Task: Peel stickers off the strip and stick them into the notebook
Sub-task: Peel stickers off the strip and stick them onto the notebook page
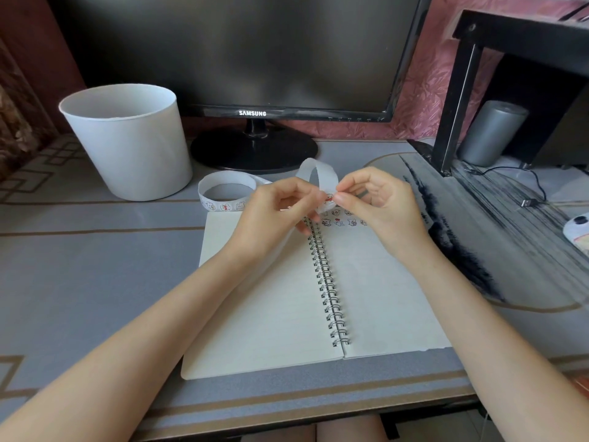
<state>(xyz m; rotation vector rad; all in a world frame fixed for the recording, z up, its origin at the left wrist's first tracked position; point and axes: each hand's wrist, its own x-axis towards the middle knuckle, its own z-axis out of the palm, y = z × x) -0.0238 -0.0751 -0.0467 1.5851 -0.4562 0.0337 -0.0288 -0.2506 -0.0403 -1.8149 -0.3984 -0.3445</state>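
From my remote seat I see the left hand (pixel 277 208) with fingers curled, pinching the white strip (pixel 223 183) just above the spiral of the open notebook (pixel 271 314), which lies flat on the grey table (pixel 79 266). The right hand (pixel 379 199) meets it, thumb and forefinger closed tight on a red-marked sticker (pixel 329 198) at the strip's edge. Whether it has lifted from the backing I cannot tell. The strip arcs up behind the hands and runs left to a loose coil on the table showing three printed figures. At the top of the right page sit about six stickers (pixel 339 223), some hidden by the hands. One monitor (pixel 287 59) reads "SAMSUNG", with one white bucket (pixel 127 141) beside it.
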